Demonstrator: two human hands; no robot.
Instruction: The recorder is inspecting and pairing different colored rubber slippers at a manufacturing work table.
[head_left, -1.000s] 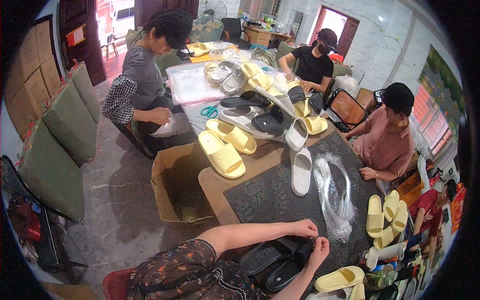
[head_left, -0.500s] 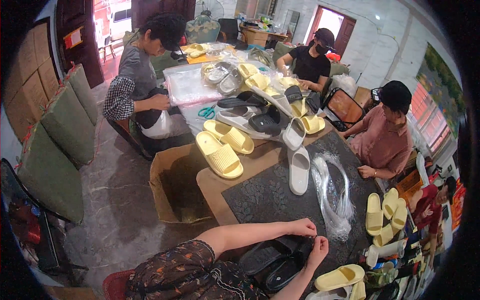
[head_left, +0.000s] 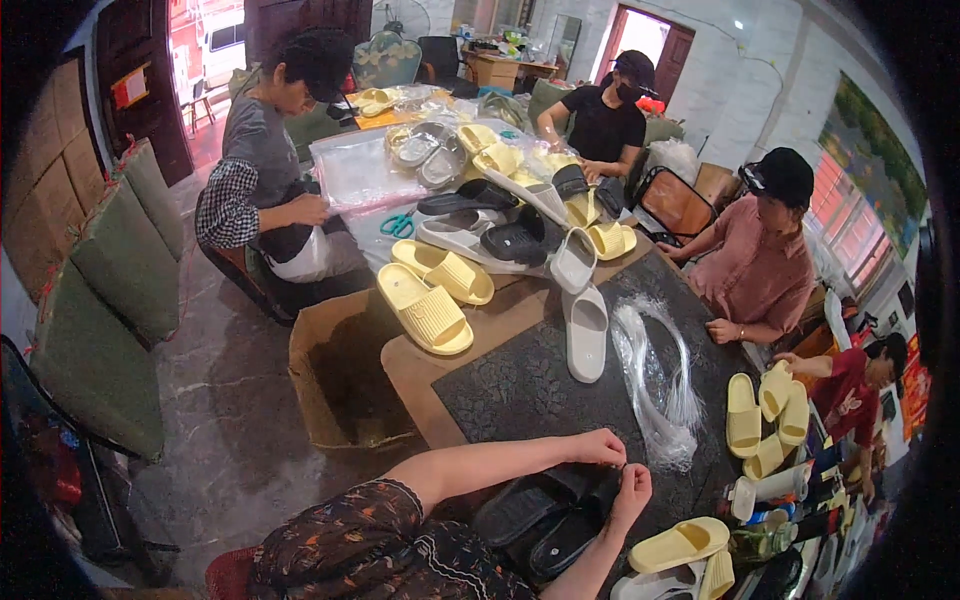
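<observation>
My left hand [head_left: 602, 447] and my right hand [head_left: 631, 492] are close together near the table's front edge, fingers pinched. Something thin and dark may be between the fingertips, but it is too small to make out. Just below my hands lies a pair of black slide sandals [head_left: 530, 505], partly hidden by my right forearm. Beyond my hands, a looped bundle of clear plastic strands [head_left: 645, 385] rests on the dark patterned mat [head_left: 520, 395]. A grey slide sandal [head_left: 586, 335] lies left of that bundle.
Yellow slides [head_left: 425, 312] sit near the table's left corner, beside an open cardboard box [head_left: 340, 420]. More yellow slides [head_left: 743, 415] and bottles [head_left: 775, 535] crowd the right. Teal scissors [head_left: 398, 224] lie by clear bags [head_left: 370, 175]. Several co-workers surround the table.
The whole view has shifted slightly. My hands stay pinched together in nearly the same place. At the right, the co-worker in red has reached a hand to the yellow slides.
</observation>
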